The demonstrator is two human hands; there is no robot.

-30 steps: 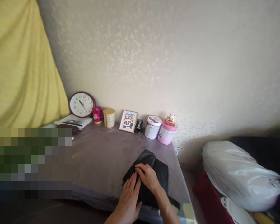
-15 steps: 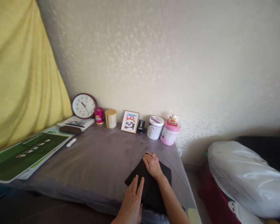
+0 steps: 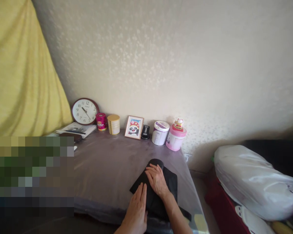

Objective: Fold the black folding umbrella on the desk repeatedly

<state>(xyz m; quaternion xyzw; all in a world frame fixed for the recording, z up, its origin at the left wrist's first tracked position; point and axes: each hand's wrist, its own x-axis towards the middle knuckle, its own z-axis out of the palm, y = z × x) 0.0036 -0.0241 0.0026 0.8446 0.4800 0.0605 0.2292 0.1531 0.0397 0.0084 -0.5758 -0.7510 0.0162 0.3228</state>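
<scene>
In front of us spreads the tabletop (image 3: 104, 172), its left end blurred over. Past its right edge bulges a white plastic bag (image 3: 256, 182). Our folded black sheet (image 3: 170, 183) lies near the near right corner, partly covered by our left hand (image 3: 134, 208) and right hand (image 3: 157, 180), both flat, fingers stretched out, laid on it rather than closed around it. Along the back edge, well apart, we see a clock (image 3: 85, 111), a pink-lidded tub (image 3: 175, 140), a picture frame (image 3: 134, 127), a magenta tin (image 3: 101, 122) and, atop the pink lid, a figurine (image 3: 178, 123).
</scene>
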